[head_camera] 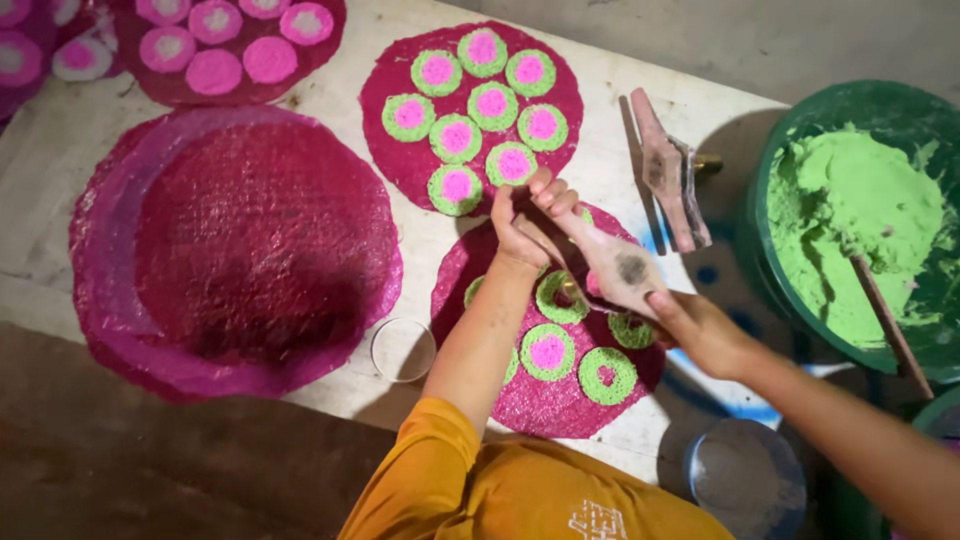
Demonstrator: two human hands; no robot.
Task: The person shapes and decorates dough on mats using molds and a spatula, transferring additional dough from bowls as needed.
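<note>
You're clamping both hands, left hand (528, 212) and right hand (700, 325), fingers closed, on a flat wooden paddle (612, 262) over the magenta disc (545, 400); tilting risks smearing the green rings (548, 351).

Mustard-orange short-sleeved shirt (500, 490) with a small white printed mark on the cloth, sleeve ending near the elbow, both forearms bare, left hand (520, 225) and right hand (700, 330) ungloved, no rings or watch visible
</note>
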